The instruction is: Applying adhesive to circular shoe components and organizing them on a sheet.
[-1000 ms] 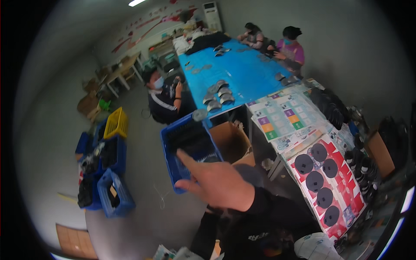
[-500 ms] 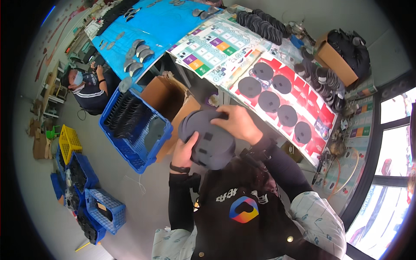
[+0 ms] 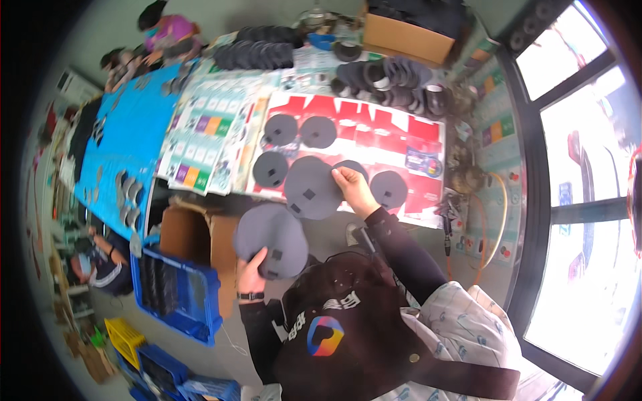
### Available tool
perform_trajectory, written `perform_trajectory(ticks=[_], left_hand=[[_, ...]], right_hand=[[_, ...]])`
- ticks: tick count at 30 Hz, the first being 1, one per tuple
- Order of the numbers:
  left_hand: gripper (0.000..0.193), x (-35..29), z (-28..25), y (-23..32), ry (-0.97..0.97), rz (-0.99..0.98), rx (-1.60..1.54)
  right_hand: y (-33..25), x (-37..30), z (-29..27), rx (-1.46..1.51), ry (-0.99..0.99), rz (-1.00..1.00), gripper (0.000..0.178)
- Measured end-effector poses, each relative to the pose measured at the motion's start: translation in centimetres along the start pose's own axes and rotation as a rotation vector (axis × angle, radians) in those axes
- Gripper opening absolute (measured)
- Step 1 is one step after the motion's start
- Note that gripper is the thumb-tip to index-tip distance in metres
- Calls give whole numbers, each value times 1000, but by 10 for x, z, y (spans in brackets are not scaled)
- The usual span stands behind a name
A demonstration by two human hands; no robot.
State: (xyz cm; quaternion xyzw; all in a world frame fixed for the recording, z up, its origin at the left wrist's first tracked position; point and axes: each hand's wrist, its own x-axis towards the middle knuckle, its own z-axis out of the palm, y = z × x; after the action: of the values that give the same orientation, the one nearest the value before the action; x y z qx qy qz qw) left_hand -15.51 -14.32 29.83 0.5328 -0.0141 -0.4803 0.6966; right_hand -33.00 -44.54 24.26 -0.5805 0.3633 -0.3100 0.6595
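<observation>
Dark grey round discs with small black square patches are in both my hands. My left hand (image 3: 251, 275) grips a disc stack (image 3: 266, 230) from below, thumb on its face; how many layers it has I cannot tell. Up and to the right, my right hand (image 3: 356, 190) pinches a single disc (image 3: 309, 182) by its right edge, in front of the table's near side. Similar discs lie spread on the red and white sheet (image 3: 381, 144), among them an upper left disc (image 3: 281, 129), one beside it (image 3: 318, 132) and a right one (image 3: 388, 190). The held disc partly covers others.
Left of me stand a blue crate (image 3: 210, 307) with dark pieces and an open cardboard box (image 3: 224, 247). Curved dark pads (image 3: 254, 55) line the table's back, near another box (image 3: 408, 43). Other people (image 3: 175, 32) sit around the blue-covered table (image 3: 130, 127).
My hands have moved apart: the right has drawn one disc off the stack and carried it toward the sheet. The left keeps the stack. My view has turned right.
</observation>
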Motion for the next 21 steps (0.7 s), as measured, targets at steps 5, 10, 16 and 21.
perform_trajectory(ticks=[5,10,16,21], left_hand=[[44,13,11,-16,118,22,41],[42,16,18,-25,178,-64,-37],[47,12,72,-21,265,14,10],[50,19,70,-29,267,5,1]], right_hand=[[40,70,-125,149,260,277,31],[78,142,-166,186,284,291,32],[108,189,-171,118,263,331,32],[138,213,-183,69,164,427,41]])
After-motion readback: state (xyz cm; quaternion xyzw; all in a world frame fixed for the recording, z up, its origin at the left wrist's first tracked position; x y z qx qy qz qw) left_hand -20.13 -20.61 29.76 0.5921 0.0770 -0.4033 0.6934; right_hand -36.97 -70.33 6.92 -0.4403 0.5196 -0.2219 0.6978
